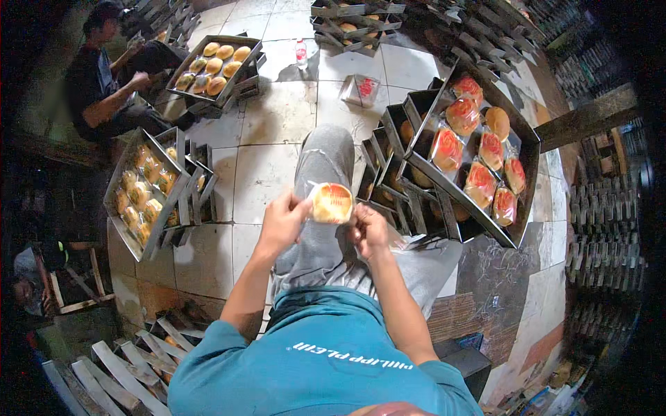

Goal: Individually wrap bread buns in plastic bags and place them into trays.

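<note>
Between my two hands, above my grey-trousered leg, is a round bun (332,203) in a transparent plastic wrapper with red print. My left hand (283,218) grips the wrapper at its left edge, thumb on top. At the lower right edge, the fingers of my right hand (370,231) pinch the wrapper. To the right, a metal tray (528,156) holds several red-printed wrapped buns (463,115) and one bun (497,122) that looks unwrapped. It rests tilted on a stack of similar trays (387,156).
At the left stands a tray of wrapped buns (139,187) on stacked trays. Farther off, a person (104,78) sits beside another bun tray (244,42). A bottle (301,53) and a packet of wrappers (360,91) are on the tiled floor (273,177). More trays (119,374) lie behind me.
</note>
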Motion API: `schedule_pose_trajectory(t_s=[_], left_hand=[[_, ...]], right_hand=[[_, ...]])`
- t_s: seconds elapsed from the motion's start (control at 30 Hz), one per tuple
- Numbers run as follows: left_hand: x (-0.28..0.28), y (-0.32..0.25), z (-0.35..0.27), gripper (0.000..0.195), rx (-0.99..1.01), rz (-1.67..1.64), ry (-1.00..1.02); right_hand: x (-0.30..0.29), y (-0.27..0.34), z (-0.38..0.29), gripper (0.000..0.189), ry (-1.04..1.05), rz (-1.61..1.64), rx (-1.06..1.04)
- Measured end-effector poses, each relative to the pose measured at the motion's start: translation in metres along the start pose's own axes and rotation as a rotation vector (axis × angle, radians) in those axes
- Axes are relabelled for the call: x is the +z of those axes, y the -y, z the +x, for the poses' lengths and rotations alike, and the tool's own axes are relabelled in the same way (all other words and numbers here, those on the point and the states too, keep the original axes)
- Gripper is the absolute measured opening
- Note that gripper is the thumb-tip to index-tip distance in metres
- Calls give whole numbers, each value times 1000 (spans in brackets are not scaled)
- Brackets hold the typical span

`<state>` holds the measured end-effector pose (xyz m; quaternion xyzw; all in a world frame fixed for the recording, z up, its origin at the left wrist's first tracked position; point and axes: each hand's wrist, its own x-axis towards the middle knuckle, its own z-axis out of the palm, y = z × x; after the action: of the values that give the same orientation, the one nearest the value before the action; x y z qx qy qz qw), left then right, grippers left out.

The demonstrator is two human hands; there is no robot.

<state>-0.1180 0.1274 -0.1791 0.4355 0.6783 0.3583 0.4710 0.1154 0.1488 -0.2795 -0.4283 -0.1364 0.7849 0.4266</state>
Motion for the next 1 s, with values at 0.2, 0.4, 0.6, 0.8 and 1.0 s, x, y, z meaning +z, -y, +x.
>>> schedule_pose_trajectory(t_s=[0.2,0.4,0.6,0.8,1.0], left_hand=[[47,10,-41,37,-47,-357,51],[91,-7,-50,52,845,215,-75],[145,64,14,17,788,429,325],[176,67,14,23,859,1045,323],[162,64,13,26,921,827,186]], right_hand=[[19,6,-15,37,-183,-205,-86],[34,84,-72,57,55,-168,-450],[27,221,-144,57,-442,-290,-1276],[-86,378,-130,63,-863,-679,-1238],[-42,199,-118,25,-437,-679,-1198]])
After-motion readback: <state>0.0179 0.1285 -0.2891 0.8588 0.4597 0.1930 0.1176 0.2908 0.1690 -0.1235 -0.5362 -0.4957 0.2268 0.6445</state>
